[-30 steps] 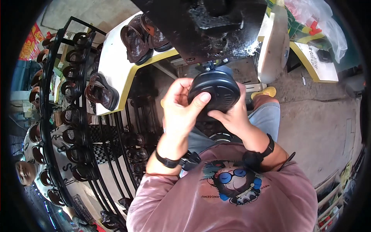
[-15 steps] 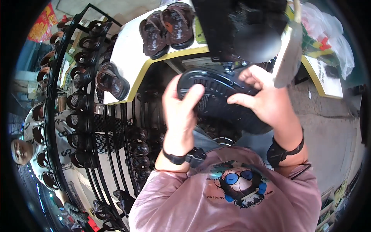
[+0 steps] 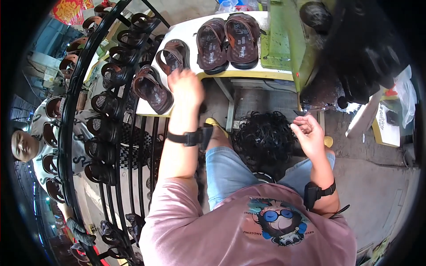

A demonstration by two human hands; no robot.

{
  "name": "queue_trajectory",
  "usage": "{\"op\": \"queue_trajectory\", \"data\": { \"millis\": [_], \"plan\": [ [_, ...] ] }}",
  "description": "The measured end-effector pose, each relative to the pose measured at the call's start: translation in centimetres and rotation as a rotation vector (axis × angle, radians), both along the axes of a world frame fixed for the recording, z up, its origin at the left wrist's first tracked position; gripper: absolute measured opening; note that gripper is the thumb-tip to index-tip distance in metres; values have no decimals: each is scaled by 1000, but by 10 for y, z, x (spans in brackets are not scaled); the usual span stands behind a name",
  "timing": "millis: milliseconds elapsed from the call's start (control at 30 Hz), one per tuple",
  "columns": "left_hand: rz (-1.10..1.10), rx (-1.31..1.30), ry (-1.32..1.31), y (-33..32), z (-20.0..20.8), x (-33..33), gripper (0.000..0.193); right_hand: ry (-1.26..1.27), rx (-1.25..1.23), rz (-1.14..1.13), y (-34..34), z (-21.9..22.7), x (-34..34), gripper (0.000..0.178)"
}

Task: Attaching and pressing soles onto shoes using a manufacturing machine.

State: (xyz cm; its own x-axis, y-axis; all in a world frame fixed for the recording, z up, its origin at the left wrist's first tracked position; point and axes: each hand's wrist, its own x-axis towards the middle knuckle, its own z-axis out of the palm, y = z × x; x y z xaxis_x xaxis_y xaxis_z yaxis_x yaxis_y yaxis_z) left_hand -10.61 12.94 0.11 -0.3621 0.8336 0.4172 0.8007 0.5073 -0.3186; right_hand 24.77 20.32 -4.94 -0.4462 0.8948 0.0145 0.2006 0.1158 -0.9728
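Sandals (image 3: 212, 46), four brown ones, lie on the white table (image 3: 188, 29). Left of the table are another person (image 3: 25, 144) and a black rack (image 3: 66, 146) lined with dark footwear (image 3: 101, 150). Two of the four sandals lie at the table's left end; the left hand (image 3: 185, 88) reaches there, fingers at the near end of the farther one, and whether they grip cannot be told. The other two stand side by side farther right. Below the table's front edge sits a heap of black strips (image 3: 264, 137). Right of the heap, below the table's right part, the right hand (image 3: 310, 135) has loosely bent fingers; a small dark piece (image 3: 301, 113) shows at their tips, pinched or not unclear. Right of the table looms a dark machine (image 3: 355, 48).
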Motion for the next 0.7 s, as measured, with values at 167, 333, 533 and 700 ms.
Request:
{"op": "queue_trajectory", "data": {
  "millis": [167,333,533,700],
  "plan": [
    [-203,349,-210,9,-18,-4,35,161,-130,291,-20,18,-32,21],
    [-1101,508,-593,-53,73,131,35,84,518,-20,-52,51,-54,33],
    [-861,190,-2150,-63,64,196,61,151,140,608,-22,83,15,68],
    [-672,462,-2121,-32,30,253,46,32,687,-13,-7,99,63,62]
  ]
}}
